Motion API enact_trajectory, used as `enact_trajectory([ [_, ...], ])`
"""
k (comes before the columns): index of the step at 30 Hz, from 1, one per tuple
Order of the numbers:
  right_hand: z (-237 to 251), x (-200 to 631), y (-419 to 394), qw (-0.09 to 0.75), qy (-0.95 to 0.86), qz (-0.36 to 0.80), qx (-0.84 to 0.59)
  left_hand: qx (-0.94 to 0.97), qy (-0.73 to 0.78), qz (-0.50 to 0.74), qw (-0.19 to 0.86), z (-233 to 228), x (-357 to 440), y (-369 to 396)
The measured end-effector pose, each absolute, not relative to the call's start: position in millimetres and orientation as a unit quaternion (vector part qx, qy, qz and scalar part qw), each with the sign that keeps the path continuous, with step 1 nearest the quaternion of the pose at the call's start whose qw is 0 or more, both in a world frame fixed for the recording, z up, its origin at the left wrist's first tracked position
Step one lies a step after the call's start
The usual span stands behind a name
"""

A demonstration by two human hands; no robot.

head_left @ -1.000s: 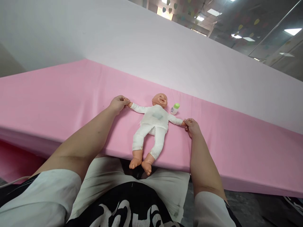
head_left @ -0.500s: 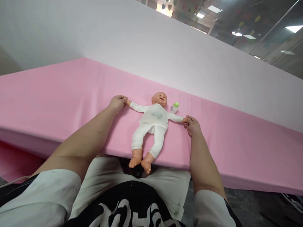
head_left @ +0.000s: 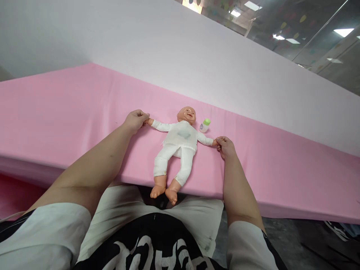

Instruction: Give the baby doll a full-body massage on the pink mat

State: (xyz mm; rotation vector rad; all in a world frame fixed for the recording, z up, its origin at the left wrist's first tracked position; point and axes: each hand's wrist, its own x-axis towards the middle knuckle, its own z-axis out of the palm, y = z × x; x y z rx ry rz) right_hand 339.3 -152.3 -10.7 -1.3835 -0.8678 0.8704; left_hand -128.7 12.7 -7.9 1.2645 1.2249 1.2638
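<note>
A baby doll (head_left: 181,135) with a white cloth body lies on its back on the pink padded surface (head_left: 84,108), arms stretched out to both sides. Its bare plastic feet reach over the front edge. My left hand (head_left: 137,120) is closed on the doll's hand at the left. On the other side, the fingers of my right hand (head_left: 225,146) pinch the doll's other hand. Close to the doll's head and shoulder is a small bottle (head_left: 205,125) with a green cap, which neither hand touches.
A white wall (head_left: 180,56) rises behind the padded surface, with a glass pane (head_left: 281,33) above it at the upper right. My legs (head_left: 197,221) are against the front edge. Part of a shoe (head_left: 336,229) shows on the floor at the lower right.
The view has shifted slightly, so everything sits a little further left and up. Both hands keep their hold on the doll's hands, with the right fingers slightly rearranged.
</note>
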Motion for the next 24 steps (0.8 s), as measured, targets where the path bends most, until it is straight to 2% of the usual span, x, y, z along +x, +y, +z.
enact_trajectory([
  [11,-16.6,343.7,-145.7,0.603,-0.358,0.345,-0.624,0.49,0.519,0.517,0.472,-9.6,-126.8,18.0],
  [19,-12.9,344.3,-149.8,0.623,-0.357,0.404,-0.567,0.47,0.467,0.537,0.522,-11.7,-129.0,18.1],
  [24,-5.9,334.2,-153.6,0.636,-0.372,0.423,-0.528,0.503,0.405,0.505,0.573,-10.6,-122.7,8.9],
])
